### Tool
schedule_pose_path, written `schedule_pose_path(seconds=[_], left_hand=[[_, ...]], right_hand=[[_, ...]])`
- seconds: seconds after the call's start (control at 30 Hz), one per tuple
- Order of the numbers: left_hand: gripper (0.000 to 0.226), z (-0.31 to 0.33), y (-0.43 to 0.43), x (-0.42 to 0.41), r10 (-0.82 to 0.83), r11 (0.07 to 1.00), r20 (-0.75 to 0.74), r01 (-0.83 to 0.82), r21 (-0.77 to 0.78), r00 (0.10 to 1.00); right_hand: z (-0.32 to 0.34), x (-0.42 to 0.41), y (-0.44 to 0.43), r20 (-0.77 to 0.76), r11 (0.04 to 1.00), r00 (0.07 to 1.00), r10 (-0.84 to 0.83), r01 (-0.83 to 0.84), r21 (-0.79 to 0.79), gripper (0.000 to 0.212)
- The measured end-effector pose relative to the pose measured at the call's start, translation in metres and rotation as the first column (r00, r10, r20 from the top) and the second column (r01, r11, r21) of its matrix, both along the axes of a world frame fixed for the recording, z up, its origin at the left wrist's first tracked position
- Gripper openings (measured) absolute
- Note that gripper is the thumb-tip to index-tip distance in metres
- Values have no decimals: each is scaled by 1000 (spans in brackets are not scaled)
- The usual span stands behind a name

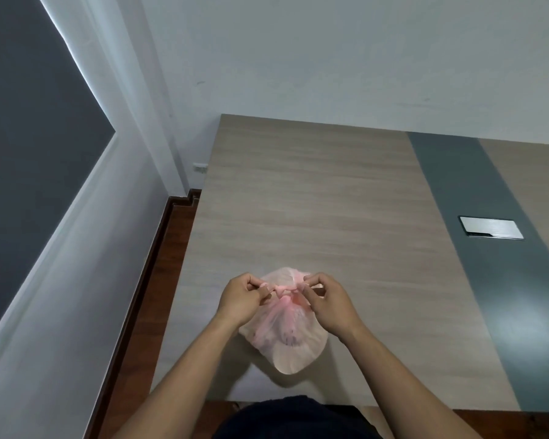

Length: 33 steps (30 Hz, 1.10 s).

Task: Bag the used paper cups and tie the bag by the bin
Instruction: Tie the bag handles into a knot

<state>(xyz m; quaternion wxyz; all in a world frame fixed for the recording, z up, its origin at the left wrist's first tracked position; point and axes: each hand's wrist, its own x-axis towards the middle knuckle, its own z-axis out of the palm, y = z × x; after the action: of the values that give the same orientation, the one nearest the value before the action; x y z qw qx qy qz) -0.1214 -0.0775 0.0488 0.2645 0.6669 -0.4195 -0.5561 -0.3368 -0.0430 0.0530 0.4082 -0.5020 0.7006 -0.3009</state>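
Observation:
A translucent pink plastic bag point(287, 346) sits bulging on the wooden table point(314, 201) near its front edge, with cup shapes faintly showing through the plastic. Its top is gathered into a twisted knot between my hands. My left hand point(240, 299) pinches the left handle strand of the bag. My right hand point(328, 301) pinches the right strand. Both strands are stretched sideways from the knot. No bin is in view.
A grey stripe point(488, 248) runs across the table on the right, with a metal cable-box lid point(492, 228) set into it. A white wall stands to the left, with a strip of dark red floor point(159, 312) between wall and table.

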Motion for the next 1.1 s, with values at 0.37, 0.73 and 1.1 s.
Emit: schedule_pose_path(seconds=[0.37,0.73,1.1], left_hand=[[3,-36,32,-12,-11,996,237,33,-85,971],[19,-17,91,-34,-104,951,319,188,-245,942],[14,24,184,-68,232,910,246,-121,-395,941]], right_hand=[[-21,-16,22,193,978,975,-108,70,197,20],[1,-32,35,377,962,922,90,-178,207,22],[32,-49,58,174,740,723,668,-671,-53,18]])
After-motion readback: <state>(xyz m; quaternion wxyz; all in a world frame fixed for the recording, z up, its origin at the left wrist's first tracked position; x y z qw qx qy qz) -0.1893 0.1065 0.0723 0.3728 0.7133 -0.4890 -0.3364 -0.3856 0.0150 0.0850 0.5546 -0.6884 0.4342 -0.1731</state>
